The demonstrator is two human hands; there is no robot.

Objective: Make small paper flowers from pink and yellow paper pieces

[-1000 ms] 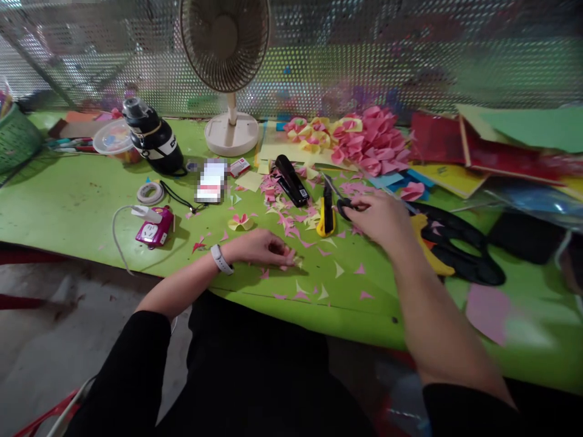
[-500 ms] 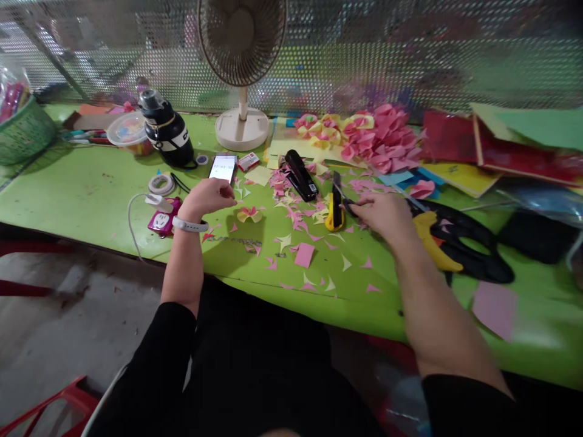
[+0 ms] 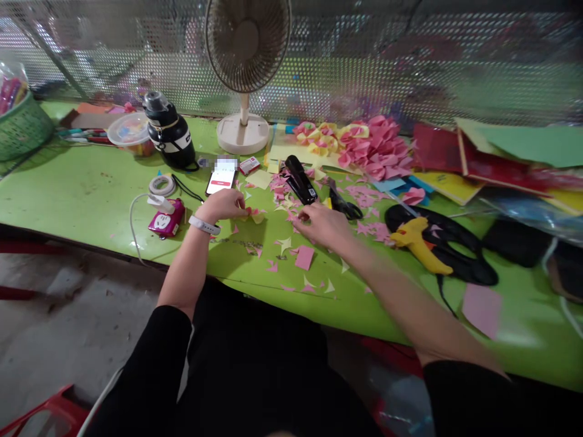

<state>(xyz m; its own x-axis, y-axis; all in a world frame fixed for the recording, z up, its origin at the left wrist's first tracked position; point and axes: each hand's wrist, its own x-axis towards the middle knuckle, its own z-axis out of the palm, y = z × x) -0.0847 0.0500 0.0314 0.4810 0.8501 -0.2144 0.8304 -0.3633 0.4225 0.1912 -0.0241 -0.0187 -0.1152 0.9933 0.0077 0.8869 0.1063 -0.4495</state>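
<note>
at the far left a green woven basket [image 3: 20, 130] sits on the bright green counter [image 3: 82, 194], then a clear lidded plastic tub [image 3: 130, 130], a black insulated bottle [image 3: 170, 136], a pale roll of tape [image 3: 161, 185] and a pink socket block [image 3: 166, 220] with a white plug in it. just right of these is our left hand [image 3: 225, 205], below a lit smartphone [image 3: 221, 179]. its fingers [image 3: 243, 210] are drawn narrow and pinch the edge of the small folded pink-and-yellow paper flower [image 3: 255, 215], which lies on the counter among paper scraps in front of the beige desk fan [image 3: 246, 60]. our right hand [image 3: 323, 224] is blurred, palm down over the scraps just in front of the black stapler [image 3: 300, 180], fingers loosely spread and holding nothing we can make out. beside it lie black-handled scissors [image 3: 346, 206], with a loose pink paper square [image 3: 304, 257] nearer us. further right are the heap of pink and yellow paper flowers [image 3: 364, 142] at the back and the yellow glue gun [image 3: 416, 240]. we judge the pinched flower fragile: too hard a squeeze could crush or unfold its petals. the scissors lie close to our right knuckles, so a careless sweep could catch the blades or push them into the scraps. we cannot tell whether the fan is running, but if it is, it could scatter the light pieces.
</note>
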